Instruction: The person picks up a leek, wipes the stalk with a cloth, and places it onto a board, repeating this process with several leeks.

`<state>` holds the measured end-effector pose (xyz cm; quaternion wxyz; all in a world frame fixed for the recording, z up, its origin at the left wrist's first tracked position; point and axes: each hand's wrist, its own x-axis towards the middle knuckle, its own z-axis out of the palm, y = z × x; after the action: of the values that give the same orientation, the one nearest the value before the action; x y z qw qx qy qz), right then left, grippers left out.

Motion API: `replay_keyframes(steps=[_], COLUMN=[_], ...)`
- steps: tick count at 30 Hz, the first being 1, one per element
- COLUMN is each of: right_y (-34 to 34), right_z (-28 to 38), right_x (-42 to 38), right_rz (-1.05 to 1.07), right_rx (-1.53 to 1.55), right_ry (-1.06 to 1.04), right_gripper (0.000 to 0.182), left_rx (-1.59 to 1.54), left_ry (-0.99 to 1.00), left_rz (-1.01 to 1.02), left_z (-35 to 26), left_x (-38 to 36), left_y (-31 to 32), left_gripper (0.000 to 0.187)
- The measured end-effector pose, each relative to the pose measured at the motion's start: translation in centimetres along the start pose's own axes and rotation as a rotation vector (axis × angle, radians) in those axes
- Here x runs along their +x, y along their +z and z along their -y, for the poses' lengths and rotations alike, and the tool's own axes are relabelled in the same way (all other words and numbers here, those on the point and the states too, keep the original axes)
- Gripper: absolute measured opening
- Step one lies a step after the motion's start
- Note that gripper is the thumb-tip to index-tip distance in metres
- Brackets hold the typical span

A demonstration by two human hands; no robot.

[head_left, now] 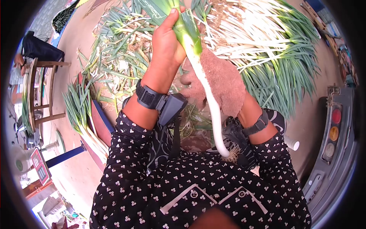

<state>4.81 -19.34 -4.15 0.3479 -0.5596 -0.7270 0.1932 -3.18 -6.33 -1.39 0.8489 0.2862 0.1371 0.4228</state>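
My bare left hand [167, 42] is closed around the green upper part of a leek [204, 86], thumb on top. The white stalk hangs down toward my lap and ends in a tuft of roots near my shirt. Behind the stalk is my right hand [221, 82] in a brown fabric glove, its fingers spread apart toward the left. The glove lies right against or just behind the stalk; whether it touches is unclear.
A large pile of leeks [267, 49] lies at the upper right, with stripped leaves [122, 57] at the upper left. A leek bundle [78, 110] rests by a scale [41, 165]. A person [19, 59] is beyond a wooden stool [50, 89]; a vehicle's rear [331, 145] is at right.
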Motion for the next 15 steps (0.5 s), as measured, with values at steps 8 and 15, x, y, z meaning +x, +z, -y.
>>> replay_keyframes(steps=[8,15], right_y=[-2.9,-1.4], right_z=[3.7,1.8], right_x=[-1.5,-1.3], right_rz=[0.023,-0.179], right_rx=[-0.229,-0.128], right_ry=[-0.051,-0.013], right_gripper=[0.044,0.045], left_rx=[-0.279,0.028], left_ry=[-0.088,-0.005], left_rz=[0.155,-0.102], left_z=[-2.7,-1.8], left_x=[1.5,0.2], left_y=[-3.0,-0.2], left_gripper=[0.032,0.04])
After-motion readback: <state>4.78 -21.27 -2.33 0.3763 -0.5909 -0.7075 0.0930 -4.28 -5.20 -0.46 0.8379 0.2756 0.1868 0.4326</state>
